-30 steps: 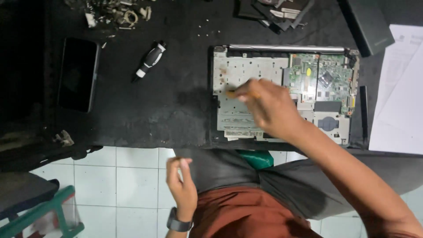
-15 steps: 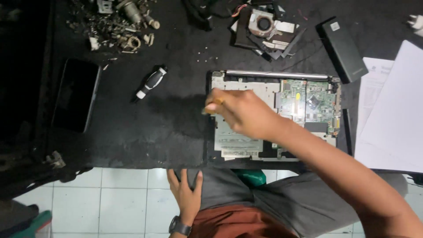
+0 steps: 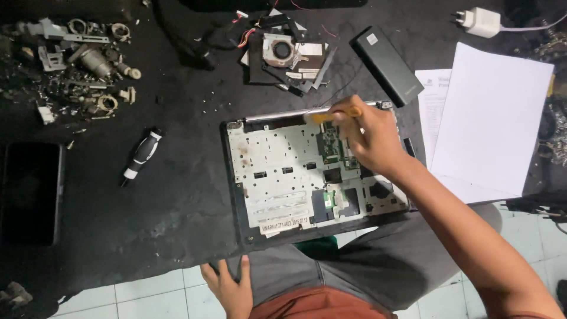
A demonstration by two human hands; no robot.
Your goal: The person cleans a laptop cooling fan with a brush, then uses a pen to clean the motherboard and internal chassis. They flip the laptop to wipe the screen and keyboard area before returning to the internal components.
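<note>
Right now the right hand (image 3: 371, 140) is gripping a yellow-handled tool (image 3: 332, 114), fingers closed round it, prob. a small brush or pry tool; can't tell which, the tip is blurred. The tool's long axis is running roughly left-right, parallel to the far edge of the opened laptop base (image 3: 277, 177), and its working end is pointing left of the grip, lying just over the base's rear edge by the silver hinge strip (image 3: 277, 113). The right hand is far nearer to the board than the left hand (image 3: 231, 288), which is resting open, holding nothing, down by the lap at the table edge (image 3: 147, 260), well apart from the laptop.

Materials: the base is showing a pale metal plate w/ many small slots, scuffed and rust-spotted, plus a green circuit board (image 3: 331, 145) on the right side. The table top is matte black, dusty, gritty. Left of the laptop a black/white screwdriver (image 3: 142, 155) is lying tilted; a loose cooling fan assy (image 3: 282, 52) is sitting beyond the base; a black slab-shaped battery (image 3: 387, 65) and white paper sheets (image 3: 490, 118) are lying at right.
</note>
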